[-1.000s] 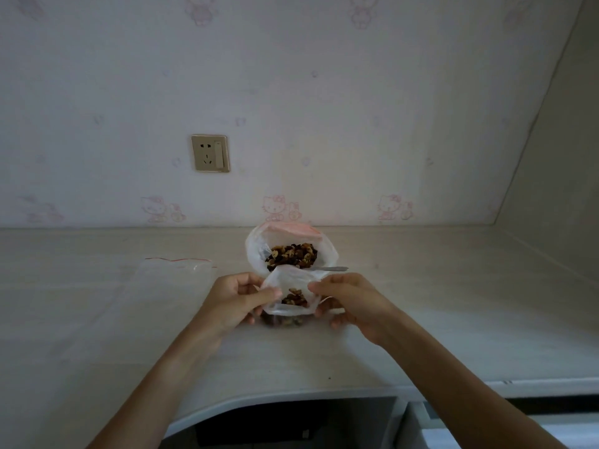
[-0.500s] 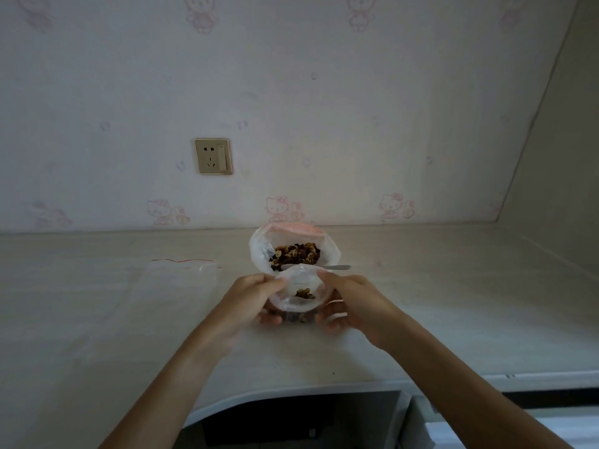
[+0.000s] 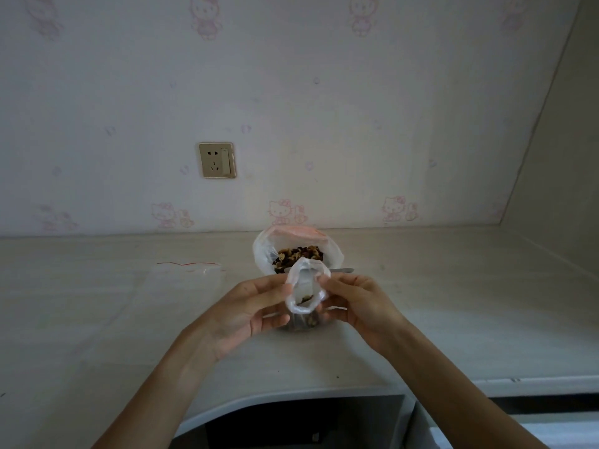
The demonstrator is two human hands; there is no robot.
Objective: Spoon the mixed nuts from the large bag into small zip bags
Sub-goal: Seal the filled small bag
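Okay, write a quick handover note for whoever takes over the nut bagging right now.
Left hand: pinches the left side of the small zip bag's rim.
Right hand: pinches the right side, so the mouth is held open.
Small zip bag: in front of the large bag, some mixed nuts at its bottom.
Large bag: open on the counter, still holding nuts; spoon handle sticks out to its right.
Empty zip bags: flat on the counter, left.
Done: this bag partly filled.
Left: top up or seal it, then fill the others.

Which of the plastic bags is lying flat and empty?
The flat zip bag with the red strip, left of both hands. The large bag and held small bag contain nuts.
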